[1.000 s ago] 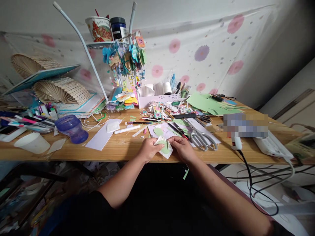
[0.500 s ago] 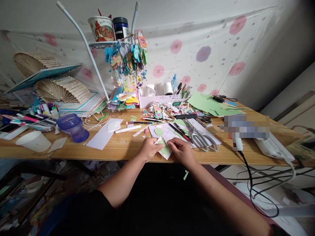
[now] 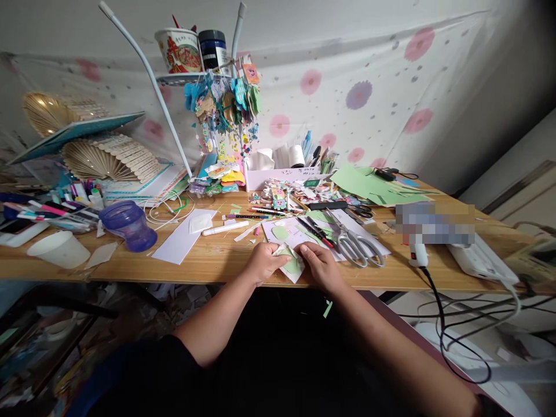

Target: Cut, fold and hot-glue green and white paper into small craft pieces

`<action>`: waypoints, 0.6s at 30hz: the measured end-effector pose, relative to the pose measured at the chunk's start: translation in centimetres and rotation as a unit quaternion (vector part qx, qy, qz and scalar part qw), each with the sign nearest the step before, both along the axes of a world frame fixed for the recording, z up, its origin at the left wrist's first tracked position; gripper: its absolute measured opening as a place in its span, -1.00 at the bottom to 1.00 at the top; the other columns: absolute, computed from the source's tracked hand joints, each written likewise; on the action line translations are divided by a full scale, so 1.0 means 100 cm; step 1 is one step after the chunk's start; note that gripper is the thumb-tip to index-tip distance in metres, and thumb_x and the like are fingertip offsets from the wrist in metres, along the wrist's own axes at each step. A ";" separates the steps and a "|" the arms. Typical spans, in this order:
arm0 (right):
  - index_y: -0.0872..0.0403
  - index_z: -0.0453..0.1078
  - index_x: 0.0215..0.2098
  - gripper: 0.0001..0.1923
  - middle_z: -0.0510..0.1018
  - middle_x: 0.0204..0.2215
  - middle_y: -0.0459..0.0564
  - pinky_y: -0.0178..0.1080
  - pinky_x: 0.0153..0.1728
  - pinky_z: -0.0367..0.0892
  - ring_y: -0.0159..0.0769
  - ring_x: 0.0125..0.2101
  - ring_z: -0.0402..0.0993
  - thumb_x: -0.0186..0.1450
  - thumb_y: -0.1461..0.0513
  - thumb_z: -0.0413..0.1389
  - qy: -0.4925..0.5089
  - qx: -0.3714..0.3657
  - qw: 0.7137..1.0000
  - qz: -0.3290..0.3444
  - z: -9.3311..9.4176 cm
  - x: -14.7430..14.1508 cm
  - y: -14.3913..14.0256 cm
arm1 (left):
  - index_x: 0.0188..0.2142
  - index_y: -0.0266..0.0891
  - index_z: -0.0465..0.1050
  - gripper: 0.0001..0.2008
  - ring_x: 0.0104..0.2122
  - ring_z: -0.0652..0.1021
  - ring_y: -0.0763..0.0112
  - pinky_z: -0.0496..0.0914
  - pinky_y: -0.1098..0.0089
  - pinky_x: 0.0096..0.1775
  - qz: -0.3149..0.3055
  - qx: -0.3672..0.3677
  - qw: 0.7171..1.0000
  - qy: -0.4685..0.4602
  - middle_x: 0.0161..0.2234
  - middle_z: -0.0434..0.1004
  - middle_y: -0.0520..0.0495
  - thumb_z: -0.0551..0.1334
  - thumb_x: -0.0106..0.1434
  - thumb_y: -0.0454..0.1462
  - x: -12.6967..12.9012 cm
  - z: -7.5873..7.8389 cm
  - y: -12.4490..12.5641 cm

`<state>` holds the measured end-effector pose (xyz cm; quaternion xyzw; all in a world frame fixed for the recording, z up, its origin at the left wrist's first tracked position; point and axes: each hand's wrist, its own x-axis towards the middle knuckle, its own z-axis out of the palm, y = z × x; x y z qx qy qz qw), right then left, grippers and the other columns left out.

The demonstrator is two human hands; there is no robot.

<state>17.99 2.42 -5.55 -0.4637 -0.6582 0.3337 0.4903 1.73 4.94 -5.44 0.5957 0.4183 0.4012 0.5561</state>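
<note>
At the near edge of the wooden table [image 3: 217, 260], my left hand [image 3: 263, 262] and my right hand [image 3: 321, 265] both pinch a small white paper piece with a pale green shape on it [image 3: 291, 265]. The paper lies flat on the table between my fingertips. Grey-handled scissors [image 3: 354, 240] lie just right of my right hand, and red and black pens [image 3: 315, 229] lie beside them on white sheets.
A purple cup [image 3: 128, 226] and a white bowl [image 3: 58, 250] stand at left beside markers. Paper fans [image 3: 104, 159], a lamp arm [image 3: 143, 75], hanging paper cutouts [image 3: 221, 104], a white organiser box [image 3: 282, 171], green paper sheets [image 3: 373, 185] and a corded glue gun [image 3: 419, 252] fill the back and right.
My hands stay on the paper piece; my right fingers have shifted slightly along it. The view has barely moved.
</note>
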 end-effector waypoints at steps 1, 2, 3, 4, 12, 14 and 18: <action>0.08 0.31 -0.52 -0.61 0.29 -0.62 -0.12 -0.32 -0.54 0.14 -0.37 -0.58 0.19 0.27 -0.02 -0.05 0.019 -0.017 1.000 0.008 0.000 0.000 0.001 | -0.57 -0.34 0.44 -0.77 -0.56 0.36 0.47 0.23 0.46 -0.48 -0.001 0.005 1.000 0.007 -0.61 0.38 0.03 0.33 -0.09 -0.18 0.000 0.000 0.000; 0.08 0.29 -0.55 -0.60 0.26 -0.64 -0.14 -0.32 -0.56 0.12 -0.39 -0.59 0.15 0.25 -0.04 -0.03 0.032 -0.032 0.999 0.011 0.000 0.000 0.002 | -0.58 -0.34 0.42 -0.77 -0.57 0.35 0.48 0.22 0.46 -0.49 -0.001 0.010 1.000 0.016 -0.62 0.36 0.04 0.33 -0.09 -0.19 0.001 0.000 0.000; 0.08 0.27 -0.56 -0.60 0.24 -0.65 -0.15 -0.33 -0.57 0.10 -0.40 -0.60 0.13 0.23 -0.04 0.00 0.040 -0.044 0.998 0.012 -0.001 -0.001 0.004 | -0.60 -0.33 0.40 -0.78 -0.58 0.33 0.50 0.20 0.47 -0.50 -0.002 0.013 1.000 0.025 -0.63 0.34 0.06 0.32 -0.09 -0.19 0.001 0.001 0.000; 0.08 0.27 -0.57 -0.61 0.23 -0.66 -0.16 -0.33 -0.57 0.09 -0.41 -0.61 0.13 0.21 -0.04 0.03 0.045 -0.052 0.998 0.011 -0.002 -0.001 0.005 | -0.61 -0.32 0.37 -0.78 -0.59 0.30 0.52 0.18 0.48 -0.51 -0.004 0.016 0.999 0.035 -0.65 0.30 0.07 0.31 -0.08 -0.20 0.001 0.000 0.000; 0.08 0.30 -0.57 -0.67 0.37 -0.62 -0.09 -0.31 -0.52 0.16 -0.37 -0.56 0.21 0.15 0.00 0.10 -0.007 -0.005 0.999 -0.040 -0.007 -0.006 0.006 | -0.61 -0.32 0.34 -0.79 -0.61 0.25 0.56 0.13 0.50 -0.54 -0.019 0.019 0.998 0.055 -0.65 0.24 0.09 0.27 -0.06 -0.20 0.003 0.001 0.001; 0.08 0.30 -0.57 -0.66 0.35 -0.63 -0.10 -0.32 -0.53 0.14 -0.38 -0.57 0.20 0.16 0.00 0.10 -0.003 -0.010 0.999 -0.032 -0.007 -0.005 0.006 | -0.61 -0.33 0.35 -0.79 -0.61 0.25 0.56 0.13 0.49 -0.55 -0.020 0.013 0.998 0.050 -0.65 0.25 0.09 0.27 -0.06 -0.20 0.003 0.002 0.001; 0.08 0.29 -0.57 -0.62 0.28 -0.65 -0.14 -0.33 -0.56 0.10 -0.41 -0.60 0.16 0.20 -0.03 0.04 0.025 -0.042 0.999 0.010 -0.006 -0.003 0.007 | -0.62 -0.32 0.34 -0.79 -0.60 0.28 0.54 0.19 0.48 -0.51 -0.024 0.008 0.999 0.043 -0.64 0.26 0.08 0.28 -0.08 -0.21 0.004 0.003 0.001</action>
